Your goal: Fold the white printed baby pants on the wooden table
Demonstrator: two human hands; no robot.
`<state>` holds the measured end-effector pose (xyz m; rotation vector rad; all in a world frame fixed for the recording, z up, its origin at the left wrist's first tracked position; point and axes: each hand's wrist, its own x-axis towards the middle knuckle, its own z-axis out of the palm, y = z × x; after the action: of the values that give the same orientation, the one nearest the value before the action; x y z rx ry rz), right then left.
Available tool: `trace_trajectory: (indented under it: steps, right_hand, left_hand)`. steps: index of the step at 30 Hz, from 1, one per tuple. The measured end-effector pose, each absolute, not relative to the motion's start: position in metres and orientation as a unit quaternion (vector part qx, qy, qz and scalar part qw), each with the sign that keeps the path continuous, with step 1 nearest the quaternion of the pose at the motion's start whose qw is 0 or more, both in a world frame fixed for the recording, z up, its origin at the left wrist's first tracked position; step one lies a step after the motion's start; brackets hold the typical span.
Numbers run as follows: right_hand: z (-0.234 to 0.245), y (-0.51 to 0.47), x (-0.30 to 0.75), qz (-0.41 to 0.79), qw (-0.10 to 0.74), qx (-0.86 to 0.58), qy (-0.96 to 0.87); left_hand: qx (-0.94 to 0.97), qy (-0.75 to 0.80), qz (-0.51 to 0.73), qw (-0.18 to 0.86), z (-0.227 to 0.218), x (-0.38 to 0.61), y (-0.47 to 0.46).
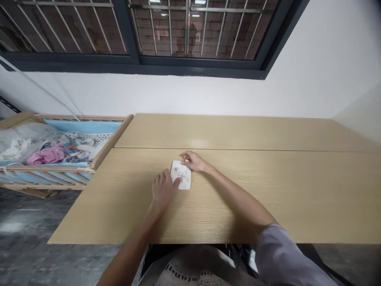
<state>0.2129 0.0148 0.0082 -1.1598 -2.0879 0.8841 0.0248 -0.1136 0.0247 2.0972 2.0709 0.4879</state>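
A small white printed paper (185,182) lies on the light wooden table (244,190), in front of me. Its print is too small to read, and I cannot tell whether it is one sheet or folded. My left hand (163,190) rests at its left side, fingers stretched out on the wood and the thumb over the paper's lower left part. At the upper right corner, the bent fingers and thumb of my right hand (194,161) are closed on the paper's edge. The fingertips partly cover that corner.
A wooden crib (97,161) with blue lining stands left of the table, holding cloths, a pink cloth (47,154) and a clear plastic bag (31,133). Behind the table rises a white wall (208,95) with a dark-framed, barred window (196,63). A seam crosses the tabletop lengthwise.
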Motion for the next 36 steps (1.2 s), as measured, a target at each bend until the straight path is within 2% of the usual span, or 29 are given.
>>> trace_trajectory:
  steps: [2,4,10,15,26,30,33,36]
  right_hand:
    - [0.022,-0.001,0.213,0.258,0.28,-0.383,-0.841]
    - [0.035,-0.022,0.211,0.205,0.245,-0.327,-0.89]
    - [0.022,-0.071,0.195,0.167,0.145,-0.209,-0.952]
    - [-0.001,-0.058,0.2,0.16,0.125,-0.194,-0.96]
    - [-0.001,-0.013,0.218,0.174,0.178,-0.268,-0.931]
    - [0.003,-0.012,0.227,0.193,0.267,-0.392,-0.859]
    - [0.001,-0.012,0.23,0.234,0.344,-0.468,-0.779]
    - [-0.007,-0.017,0.224,0.287,0.348,-0.471,-0.758]
  left_hand:
    - [0.735,0.655,0.173,-0.001,0.023,0.03,-0.132]
    - [0.765,0.615,0.186,-0.037,0.013,0.036,-0.151]
    - [0.79,0.594,0.154,-0.006,-0.023,0.049,-0.179]
    - [0.788,0.597,0.15,0.005,-0.021,0.045,-0.177]
    - [0.791,0.592,0.155,0.01,-0.016,0.039,-0.169]
    - [0.762,0.63,0.141,0.054,0.008,0.016,-0.141]
    - [0.72,0.685,0.101,0.047,0.024,0.004,-0.114]
    - [0.706,0.702,0.084,0.039,0.028,0.005,-0.088]
